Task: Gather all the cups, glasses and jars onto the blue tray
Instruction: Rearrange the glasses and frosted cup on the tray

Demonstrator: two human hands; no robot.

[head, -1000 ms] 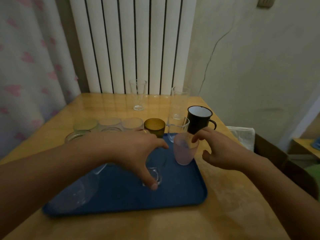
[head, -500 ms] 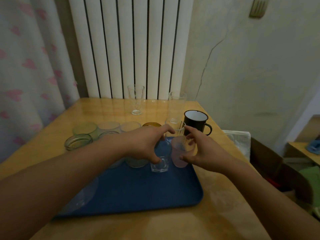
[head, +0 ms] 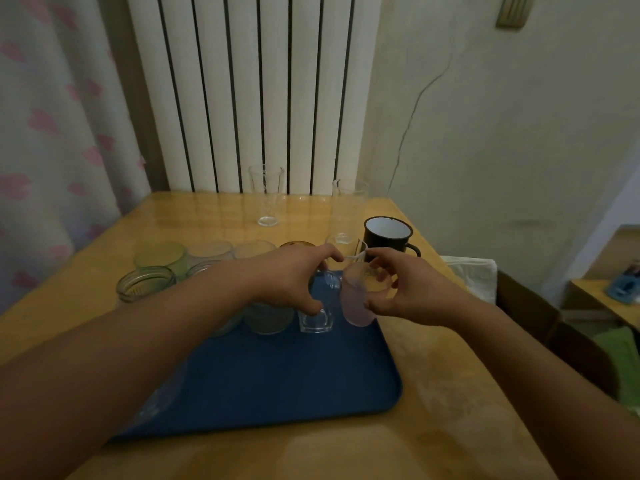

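Yellow wooden table [head: 214, 220] bearing flat blue plastic tray [head: 277, 386]; upright on its far right corner, frosted pink plastic cup [head: 356, 303] pinched by right hand [head: 412, 292] fingers [head: 375, 308], touching small clear glass tumbler [head: 317, 315] gripped by curled left hand [head: 294, 282].
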